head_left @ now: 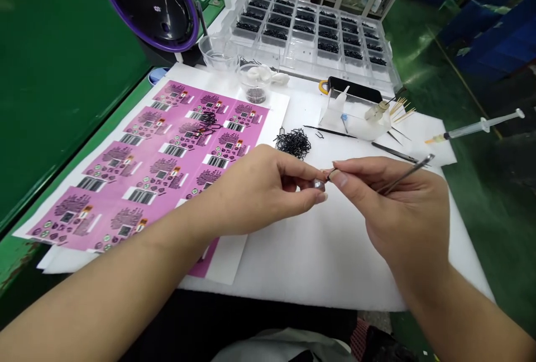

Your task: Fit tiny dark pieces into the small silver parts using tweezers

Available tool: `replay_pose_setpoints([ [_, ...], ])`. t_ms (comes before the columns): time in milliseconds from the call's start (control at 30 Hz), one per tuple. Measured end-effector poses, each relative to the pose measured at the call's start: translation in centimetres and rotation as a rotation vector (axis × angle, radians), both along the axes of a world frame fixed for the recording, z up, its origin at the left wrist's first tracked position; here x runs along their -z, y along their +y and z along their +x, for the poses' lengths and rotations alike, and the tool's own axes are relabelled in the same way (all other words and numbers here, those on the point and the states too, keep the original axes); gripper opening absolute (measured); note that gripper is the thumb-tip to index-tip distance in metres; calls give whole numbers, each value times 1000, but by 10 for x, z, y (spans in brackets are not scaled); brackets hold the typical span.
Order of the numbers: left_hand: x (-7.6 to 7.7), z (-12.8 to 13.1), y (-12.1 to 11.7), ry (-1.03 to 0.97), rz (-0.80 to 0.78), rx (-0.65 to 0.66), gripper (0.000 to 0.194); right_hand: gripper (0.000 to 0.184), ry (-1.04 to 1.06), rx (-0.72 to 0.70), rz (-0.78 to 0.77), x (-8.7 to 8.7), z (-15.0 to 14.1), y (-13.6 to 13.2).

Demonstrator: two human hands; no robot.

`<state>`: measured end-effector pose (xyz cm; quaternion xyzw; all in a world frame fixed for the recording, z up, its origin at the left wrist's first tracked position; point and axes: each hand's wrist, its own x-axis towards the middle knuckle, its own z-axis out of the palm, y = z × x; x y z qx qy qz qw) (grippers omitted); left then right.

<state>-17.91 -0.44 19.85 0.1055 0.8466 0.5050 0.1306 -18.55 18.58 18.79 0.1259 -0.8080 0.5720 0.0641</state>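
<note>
My left hand (255, 189) is closed, pinching a small shiny metal piece (319, 184) between thumb and index finger. Against it, the fingertips of my right hand (402, 211) grip a small dark bent wire piece (331, 174). Tucked in the right hand is a pair of metal tweezers (409, 174), pointing up and to the right. Just beyond my fingers lies a pile of small black bent wire pieces (293, 143), with a loose one (319, 134) beside it. Part of the metal piece is hidden by my fingers.
Pink printed label sheets (154, 149) cover the left of the white foam-topped table (310, 261). At the back stand a compartment box (301, 49) of black pieces, clear cups (218, 55) and a purple-rimmed round device (151, 7). A syringe (481, 126) and toothpicks (401, 109) lie right.
</note>
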Motion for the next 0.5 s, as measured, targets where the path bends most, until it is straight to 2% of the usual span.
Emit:
replay_pose_setpoints([
  [167,0,0,0,-32,45,-11,18,15,29,4,53,-1,2,0],
  [500,2,-1,0,4,38,-2,16,12,26,0,76,0,0,0],
])
